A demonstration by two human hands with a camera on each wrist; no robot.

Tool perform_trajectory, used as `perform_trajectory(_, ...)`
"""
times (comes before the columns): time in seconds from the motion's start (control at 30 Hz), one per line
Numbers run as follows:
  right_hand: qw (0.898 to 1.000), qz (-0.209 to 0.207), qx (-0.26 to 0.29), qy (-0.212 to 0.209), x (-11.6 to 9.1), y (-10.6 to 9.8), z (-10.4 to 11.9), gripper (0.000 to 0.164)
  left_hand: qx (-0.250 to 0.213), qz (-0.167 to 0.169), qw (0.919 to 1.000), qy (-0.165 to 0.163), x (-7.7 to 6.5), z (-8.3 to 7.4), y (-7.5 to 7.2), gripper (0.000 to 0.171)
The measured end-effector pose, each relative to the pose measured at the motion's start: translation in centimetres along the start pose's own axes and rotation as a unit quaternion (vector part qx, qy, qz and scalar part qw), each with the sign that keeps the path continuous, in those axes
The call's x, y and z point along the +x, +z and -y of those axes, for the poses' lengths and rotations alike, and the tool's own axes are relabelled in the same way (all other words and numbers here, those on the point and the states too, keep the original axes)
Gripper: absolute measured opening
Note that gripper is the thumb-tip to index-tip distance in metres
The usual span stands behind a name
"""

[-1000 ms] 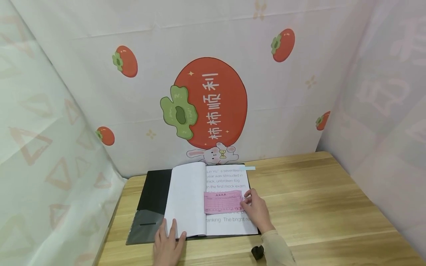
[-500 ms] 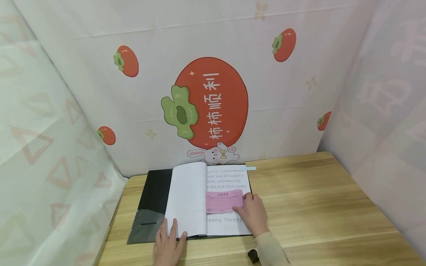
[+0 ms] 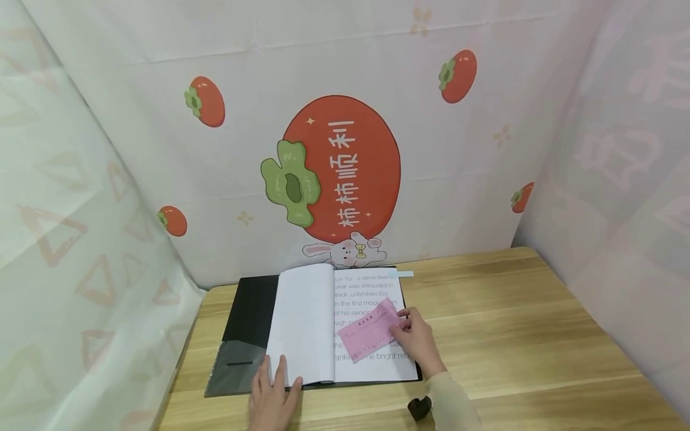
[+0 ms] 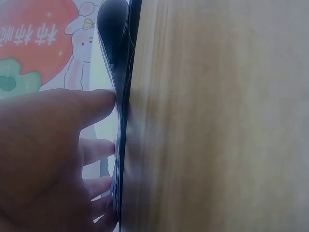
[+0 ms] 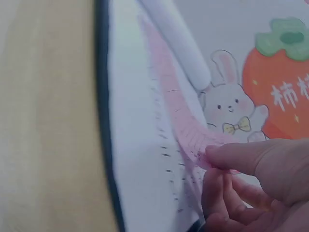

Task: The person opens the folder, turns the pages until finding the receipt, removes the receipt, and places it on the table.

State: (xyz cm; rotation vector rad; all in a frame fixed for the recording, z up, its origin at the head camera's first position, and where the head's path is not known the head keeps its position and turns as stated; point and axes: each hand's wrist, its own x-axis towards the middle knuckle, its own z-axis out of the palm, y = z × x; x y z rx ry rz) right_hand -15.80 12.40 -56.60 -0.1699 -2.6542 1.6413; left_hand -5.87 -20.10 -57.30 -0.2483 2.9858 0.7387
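A black folder [image 3: 253,311] with white pages lies spread on the table. Large English print covers its right page [image 3: 372,371], while the turned left page [image 3: 302,323] is blank and bulges near the fold. My right hand [image 3: 419,342] pinches the right end of a pink printed slip [image 3: 366,332] between thumb and fingers. The slip slants over the right page; in the right wrist view the pink slip [image 5: 176,96] bends up toward the thumb. My left hand [image 3: 272,398] rests with fingers spread on the lower edge of the blank page, thumb straight.
A pale blue tab [image 3: 405,273] sticks out at the right page's top corner. Near the right sleeve [image 3: 453,401] a small black object [image 3: 419,408] shows by the wrist. The wooden table [image 3: 512,335] meets a printed cloth backdrop [image 3: 458,179] behind the folder.
The pink slip, level across the right page before, now tilts with its right end raised and its left end lower. The right hand shifted its hold on it. The left hand stayed put.
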Motion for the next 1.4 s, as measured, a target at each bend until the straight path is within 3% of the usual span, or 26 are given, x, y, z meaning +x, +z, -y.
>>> perform_trajectory(0.27,0.991,0.043,0.107,0.062,0.3,-3.6,0.3,0.018,-0.001,-0.007,1.0,0.006,-0.1,0.2,0.0,0.073)
perform_trajectory(0.47,0.986,0.053,0.123,0.095,1.1,-7.8,-0.1,0.025,-0.011,-0.019,0.9996,0.017,0.0,0.1,0.0,0.076)
perform_trajectory(0.7,0.986,0.059,0.112,0.11,1.0,-12.6,-2.5,0.023,-0.023,-0.017,0.9992,0.028,0.4,0.0,0.3,0.081)
perform_trajectory(0.77,0.991,0.056,0.074,0.096,0.9,-14.0,-3.3,0.02,-0.025,-0.019,0.9989,0.035,0.5,0.0,0.5,0.08)
perform_trajectory(0.87,0.997,0.04,-0.033,0.063,0.7,-15.7,-4.5,0.022,-0.027,-0.021,0.9987,0.037,0.8,-0.2,0.7,0.079)
perform_trajectory(0.97,0.99,0.027,-0.133,0.027,0.4,-16.4,-5.7,0.023,-0.025,-0.013,0.9992,0.027,0.8,-0.4,0.5,0.078)
perform_trajectory(1.2,0.983,0.015,-0.18,0.035,-0.6,-16.3,-7.3,0.026,-0.009,0.027,0.9996,-0.009,1.1,-0.7,0.1,0.08)
perform_trajectory(1.4,0.971,0.009,-0.229,0.061,-1.7,-17.2,-6.5,0.055,-0.013,0.021,0.9995,-0.017,1.0,-1.2,0.0,0.079)
